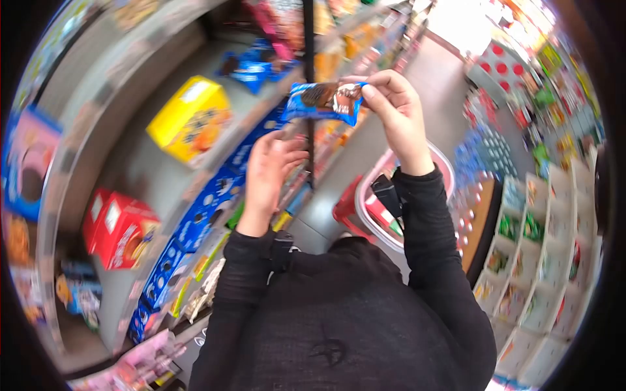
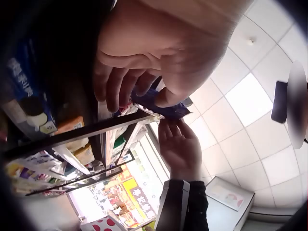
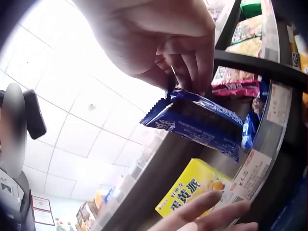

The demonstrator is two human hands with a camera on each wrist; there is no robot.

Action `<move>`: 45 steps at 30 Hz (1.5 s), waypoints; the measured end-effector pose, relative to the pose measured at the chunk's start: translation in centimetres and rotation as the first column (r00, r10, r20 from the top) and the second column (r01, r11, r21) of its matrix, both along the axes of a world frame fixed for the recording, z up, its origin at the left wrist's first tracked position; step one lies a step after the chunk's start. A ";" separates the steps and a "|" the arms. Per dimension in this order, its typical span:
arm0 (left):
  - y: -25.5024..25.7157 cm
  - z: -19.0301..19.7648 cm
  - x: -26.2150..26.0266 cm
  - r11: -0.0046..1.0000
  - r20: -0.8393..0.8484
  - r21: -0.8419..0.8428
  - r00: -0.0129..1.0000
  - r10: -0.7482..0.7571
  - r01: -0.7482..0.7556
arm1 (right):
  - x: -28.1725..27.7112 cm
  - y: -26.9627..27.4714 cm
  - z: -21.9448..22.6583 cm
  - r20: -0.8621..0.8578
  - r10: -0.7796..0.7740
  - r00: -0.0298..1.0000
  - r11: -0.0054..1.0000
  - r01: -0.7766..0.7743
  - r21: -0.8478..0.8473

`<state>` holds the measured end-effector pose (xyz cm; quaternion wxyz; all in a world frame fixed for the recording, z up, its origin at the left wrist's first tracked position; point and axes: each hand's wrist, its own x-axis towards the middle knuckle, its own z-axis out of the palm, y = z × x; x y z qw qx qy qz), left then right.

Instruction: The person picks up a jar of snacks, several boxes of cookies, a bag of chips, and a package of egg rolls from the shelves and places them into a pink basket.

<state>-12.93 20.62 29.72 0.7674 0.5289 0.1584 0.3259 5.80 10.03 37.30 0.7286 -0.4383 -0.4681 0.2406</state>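
A blue snack packet (image 1: 319, 103) with a dark biscuit picture is held up in front of the shelves. My right hand (image 1: 403, 114) pinches one end of it between thumb and fingers. In the right wrist view the packet (image 3: 202, 122) hangs sealed and crimped from the fingers of that hand (image 3: 159, 36). Just below its other end, my left hand (image 1: 272, 173) is raised with fingers loosely bent and nothing in its grasp. More blue packets (image 1: 251, 68) lie on the shelf behind.
On the left shelf (image 1: 147, 130) stand a yellow box (image 1: 190, 120) and a red box (image 1: 120, 228). A black post (image 1: 309, 85) rises at the shelf's end. Below my right arm is a pink-rimmed basket (image 1: 360, 195) with items inside. Bottles and a compartmented rack (image 1: 535, 247) stand to the right.
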 end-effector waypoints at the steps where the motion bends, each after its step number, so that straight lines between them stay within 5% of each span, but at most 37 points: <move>1: 0.0 -0.8 0.9 0.980 0.068 -0.163 0.993 -0.101 0.111 | 1.0 -1.8 -1.3 -0.045 -0.010 0.999 1.000 0.009 -0.019; 5: -1.8 -3.8 5.9 0.810 0.157 -0.406 0.906 -0.394 0.423 | 3.2 -9.3 -6.5 -0.246 -0.110 0.963 0.986 0.075 -0.148; 9: -6.2 -7.3 11.1 0.772 -0.186 -0.408 0.783 -0.594 0.488 | 5.1 -16.4 -14.0 -0.341 -0.245 0.907 0.942 0.141 -0.303; 11: -8.1 -10.2 13.3 0.752 -0.267 -0.430 0.725 -0.635 0.500 | 6.0 -20.0 -18.0 -0.289 -0.417 0.862 0.819 0.218 -0.531; 14: -10.3 -14.8 16.6 0.749 -0.503 -0.346 0.563 -0.656 0.565 | 6.9 -24.2 -23.2 -0.152 -0.488 0.859 0.654 0.245 -0.716; 18: -13.0 -20.7 20.1 0.743 -0.666 -0.113 0.504 -0.549 0.660 | 7.0 -26.9 -28.3 -0.110 -0.500 0.859 0.454 0.152 -0.878; 21: -14.5 -21.2 21.8 0.759 -0.749 -0.133 0.437 -0.498 0.638 | 7.0 -27.8 -33.0 -0.141 -0.573 0.807 0.403 0.129 -0.906; 23: -15.3 -24.3 22.2 0.802 -0.756 -0.098 0.480 -0.445 0.589 | 7.0 -27.6 -34.4 -0.147 -0.633 0.760 0.374 0.134 -0.918; 25: -15.1 -23.4 22.9 0.728 -0.768 -0.057 0.436 -0.469 0.683 | 7.2 -27.4 -35.6 -0.286 -0.669 0.687 0.490 0.118 -0.864; 29: -15.0 -22.4 22.0 0.820 -0.713 0.132 0.628 -0.312 0.558 | 8.1 -26.8 -37.0 -0.448 -0.583 0.678 0.580 -0.039 -0.813; 31: -15.1 -24.6 22.1 0.782 -0.819 0.141 0.515 -0.252 0.607 | 8.4 -26.1 -36.0 -0.495 -0.519 0.697 0.595 -0.121 -0.794; 33: -14.9 -24.2 21.1 0.815 -0.745 0.177 0.616 -0.255 0.551 | 8.6 -25.5 -34.8 -0.402 -0.500 0.767 0.495 -0.128 -0.859; 37: -13.3 -21.0 19.1 0.797 -0.760 0.129 0.575 -0.302 0.590 | 8.9 -24.7 -32.3 -0.219 -0.353 0.910 0.395 -0.067 -0.916; 39: -12.2 -21.9 17.9 0.718 -0.716 0.278 0.636 -0.288 0.638 | 8.7 -24.1 -30.8 -0.099 -0.286 0.953 0.383 0.019 -0.924; 43: -8.7 -17.6 11.8 0.692 -0.689 0.349 0.674 -0.268 0.632 | 8.0 -22.9 -30.8 -0.011 -0.161 0.987 0.471 0.067 -0.879; 45: -6.8 -14.2 7.2 0.717 -0.725 0.317 0.646 -0.240 0.621 | 6.3 -21.3 -29.5 0.195 -0.036 0.980 0.542 0.183 -0.820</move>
